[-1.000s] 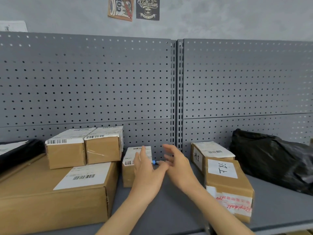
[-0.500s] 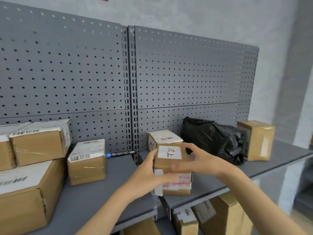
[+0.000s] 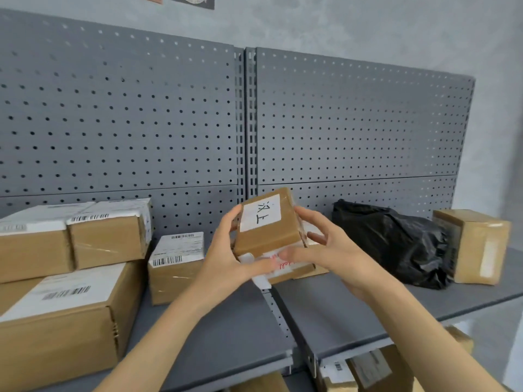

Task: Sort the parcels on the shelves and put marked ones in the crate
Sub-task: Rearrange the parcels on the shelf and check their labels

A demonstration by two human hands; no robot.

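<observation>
Two hands hold one small cardboard parcel [image 3: 268, 224] up off the grey metal shelf [image 3: 226, 335], above the seam where its two boards meet. The left hand [image 3: 226, 261] grips the parcel's left side, thumb along the lower front over a white tape strip; the right hand [image 3: 331, 250] cups the right side with curled fingers. The parcel is tilted, its white label with handwritten black marks facing up. Below and in front of the parcel the shelf top is bare out to its front lip. Just left of the parcel sits a small box [image 3: 175, 267] with a barcode label; further left, two taped boxes [image 3: 76, 236] are stacked on a large flat carton [image 3: 59, 326]. Right of the parcel lies a crumpled black plastic bag [image 3: 396, 244], glossy and shapeless, and beyond it a squarish brown box [image 3: 478, 247] by the shelf's right end. Another box seems to sit directly behind the parcel, mostly hidden. Behind everything stands a perforated grey back panel [image 3: 353, 123]. More cartons [image 3: 370, 369] show on a lower level under the parcel.
</observation>
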